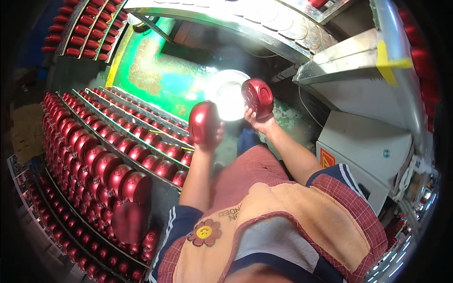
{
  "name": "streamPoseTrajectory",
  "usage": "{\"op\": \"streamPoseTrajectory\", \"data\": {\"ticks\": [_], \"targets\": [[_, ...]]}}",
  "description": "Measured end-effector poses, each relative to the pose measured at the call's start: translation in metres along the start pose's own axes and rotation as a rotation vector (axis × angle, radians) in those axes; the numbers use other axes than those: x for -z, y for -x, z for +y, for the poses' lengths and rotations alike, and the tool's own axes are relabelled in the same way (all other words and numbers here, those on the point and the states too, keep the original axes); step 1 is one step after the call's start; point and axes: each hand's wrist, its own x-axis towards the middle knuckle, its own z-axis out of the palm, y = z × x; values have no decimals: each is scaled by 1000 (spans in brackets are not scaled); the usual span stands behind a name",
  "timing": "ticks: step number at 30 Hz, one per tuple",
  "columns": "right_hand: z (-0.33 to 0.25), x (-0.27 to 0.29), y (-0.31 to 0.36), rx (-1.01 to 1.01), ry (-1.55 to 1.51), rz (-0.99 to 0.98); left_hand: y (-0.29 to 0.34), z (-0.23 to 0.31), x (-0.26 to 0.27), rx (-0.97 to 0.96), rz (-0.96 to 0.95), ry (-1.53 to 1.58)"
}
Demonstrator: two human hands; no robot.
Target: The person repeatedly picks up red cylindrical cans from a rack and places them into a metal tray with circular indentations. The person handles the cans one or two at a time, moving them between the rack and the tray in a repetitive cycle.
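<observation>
My left hand is closed around a glossy dark red, rounded bottle-like piece, held up in front of me; most of those fingers are hidden behind it. A second red piece of the same kind is gripped from below by my right hand, its oval recessed face turned to the right. The two pieces are apart. Between and beyond them, a round white bucket-like container glares brightly, so its contents cannot be made out.
Left of me, long rack rows carry many similar red pieces. Another loaded rack stands at the far left. A metal-edged bench spans the far side. A grey cabinet stands on the right, below a pale ledge.
</observation>
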Motion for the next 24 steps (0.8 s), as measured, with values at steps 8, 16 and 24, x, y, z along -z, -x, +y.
{"op": "streamPoseTrajectory", "data": {"ticks": [8, 16, 24], "targets": [[-32, -53, -20, 131, 35, 55, -67, 22, 1, 24, -231, 139], [-53, -92, -29, -155, 21, -161, -90, 54, -23, 98, -299, 186], [-49, -147, -15, 69, 360, -164, -97, 117, -70, 98, 39, -176]]}}
